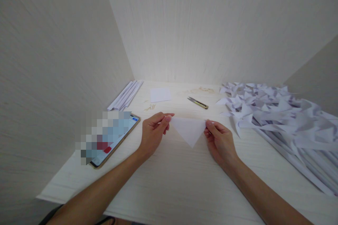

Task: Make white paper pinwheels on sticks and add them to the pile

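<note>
A white paper folded into a triangle hangs point-down between my two hands, just above the table. My left hand pinches its left corner between thumb and fingers. At the opposite corner, my right hand grips the paper the same way. The long folded edge runs straight along the top, stretched between both hands. Beyond the paper lie thread snips with their blades pointing left. A flat white paper sheet rests farther back, left of the snips.
At right, a large pile of white paper pinwheels lies with rolled paper sticks. More rolled paper tubes sit at the back left. A phone, partly blurred, lies left. Small wooden sticks are scattered near the sheet. Walls enclose the table.
</note>
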A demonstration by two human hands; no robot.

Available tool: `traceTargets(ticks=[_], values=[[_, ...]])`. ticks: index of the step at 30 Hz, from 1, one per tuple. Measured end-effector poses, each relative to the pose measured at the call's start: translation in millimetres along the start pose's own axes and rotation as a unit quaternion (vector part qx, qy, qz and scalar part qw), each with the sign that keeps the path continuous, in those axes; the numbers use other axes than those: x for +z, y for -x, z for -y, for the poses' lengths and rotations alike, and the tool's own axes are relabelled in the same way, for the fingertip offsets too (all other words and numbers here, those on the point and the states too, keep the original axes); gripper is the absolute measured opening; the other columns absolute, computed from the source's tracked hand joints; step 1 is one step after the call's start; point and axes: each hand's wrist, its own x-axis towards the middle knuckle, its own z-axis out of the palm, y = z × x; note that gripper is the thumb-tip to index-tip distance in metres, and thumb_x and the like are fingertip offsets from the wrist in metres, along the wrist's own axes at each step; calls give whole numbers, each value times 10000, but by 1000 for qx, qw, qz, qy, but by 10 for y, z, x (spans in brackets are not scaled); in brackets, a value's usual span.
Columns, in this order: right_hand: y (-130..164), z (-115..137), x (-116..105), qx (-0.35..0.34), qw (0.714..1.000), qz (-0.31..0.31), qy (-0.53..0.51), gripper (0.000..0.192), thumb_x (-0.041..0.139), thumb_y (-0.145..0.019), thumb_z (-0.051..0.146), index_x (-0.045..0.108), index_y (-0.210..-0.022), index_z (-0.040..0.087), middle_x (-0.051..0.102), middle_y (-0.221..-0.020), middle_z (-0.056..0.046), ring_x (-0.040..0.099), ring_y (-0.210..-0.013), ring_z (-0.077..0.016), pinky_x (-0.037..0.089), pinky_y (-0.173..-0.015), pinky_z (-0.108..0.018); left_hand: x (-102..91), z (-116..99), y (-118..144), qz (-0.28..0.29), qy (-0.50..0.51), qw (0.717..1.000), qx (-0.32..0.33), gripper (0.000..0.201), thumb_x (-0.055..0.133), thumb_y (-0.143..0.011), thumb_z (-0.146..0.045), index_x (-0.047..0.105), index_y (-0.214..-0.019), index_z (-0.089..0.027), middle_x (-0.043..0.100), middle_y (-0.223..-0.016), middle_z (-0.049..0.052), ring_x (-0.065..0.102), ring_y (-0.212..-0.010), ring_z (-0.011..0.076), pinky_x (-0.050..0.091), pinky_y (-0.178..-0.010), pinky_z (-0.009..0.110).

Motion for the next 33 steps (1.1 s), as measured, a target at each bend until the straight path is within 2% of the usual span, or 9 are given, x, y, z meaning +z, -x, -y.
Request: traceTargets(ticks=[10, 18, 25, 28, 30, 33], values=[[-6, -11, -3, 1, 1000, 1, -9, 264, 824, -393, 322, 652, -515, 163, 550, -491, 34, 440, -466, -38, 365, -424, -163, -1, 6, -2, 8, 22, 1000, -11, 237, 565, -757, -359, 707, -816, -179, 462, -493, -42, 395, -434, 53, 322, -417, 195], [-5, -16, -10, -7, 1000, 3, -2, 257, 817, -420, 322, 647, -528, 163, 550, -509, 35, 444, -471, -42, 369, -427, -175, 16, 42, 13, 3, 94, 994, -50, 233, 596, -738, -342, 704, -836, -160, 479, -501, -34, 402, -452, 56, 303, -412, 196], [-7, -20, -12, -12, 1000, 7, 5, 250, 813, -425, 321, 644, -521, 165, 542, -503, 34, 439, -471, -48, 361, -427, -185, 17, 10, 18, 3, 127, 989, -75, 201, 601, -728, -324, 707, -811, -175, 487, -506, -32, 400, -459, 58, 308, -416, 195], [-14, -43, -23, -30, 999, 18, 14, 226, 798, -461, 334, 650, -537, 181, 544, -518, 33, 443, -487, -59, 368, -448, -203, 23, 19, 6, -14, 126, 989, -75, 164, 607, -718, -305, 709, -752, -180, 505, -552, -24, 392, -481, 56, 307, -422, 190], [-17, -55, -28, -40, 999, 22, 14, 210, 787, -483, 339, 658, -555, 190, 573, -564, 26, 471, -529, -68, 388, -490, -213, 31, 33, -14, -33, 130, 989, -68, 132, 621, -699, -282, 705, -693, -181, 560, -653, -3, 445, -561, 64, 354, -479, 185], [-15, -50, -24, -38, 999, 30, 4, 190, 775, -513, 325, 655, -563, 186, 649, -729, -1, 536, -647, -86, 429, -600, -232, 46, 52, -47, -42, 170, 981, -83, 114, 627, -678, -258, 704, -672, -175, 642, -838, 33, 542, -770, 107, 432, -680, 214]])
